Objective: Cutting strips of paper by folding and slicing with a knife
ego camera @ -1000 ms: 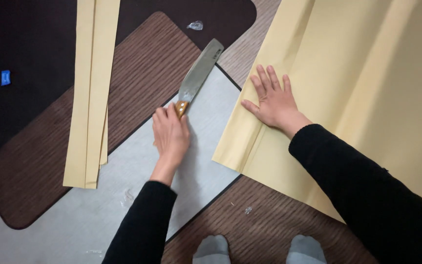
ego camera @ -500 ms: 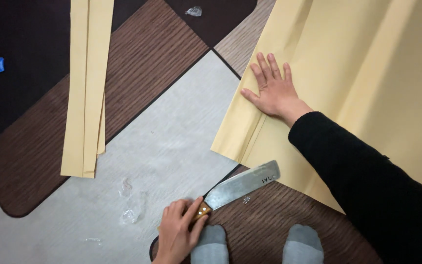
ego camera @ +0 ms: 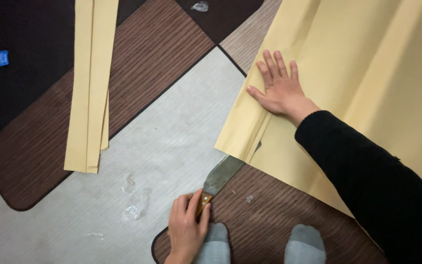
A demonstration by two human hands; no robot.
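My left hand (ego camera: 186,227) grips the wooden handle of a wide-bladed knife (ego camera: 221,177) low in the view, just above my grey socks. The blade points up and right, and its tip is hidden under the folded corner of a large tan paper sheet (ego camera: 357,83). My right hand (ego camera: 280,89) lies flat, fingers spread, on the folded left edge of that sheet, pressing it to the floor.
Long narrow tan paper strips (ego camera: 90,83) lie at the upper left across a brown wood-grain mat (ego camera: 147,68). A grey mat (ego camera: 162,146) holds bits of clear plastic scrap (ego camera: 134,205). A small blue object (ego camera: 3,57) sits on the dark floor at far left.
My left hand carried the knife from the upper middle down near my feet, then swung the blade up so its tip slid under the folded paper. The right hand stayed pressed on the sheet.
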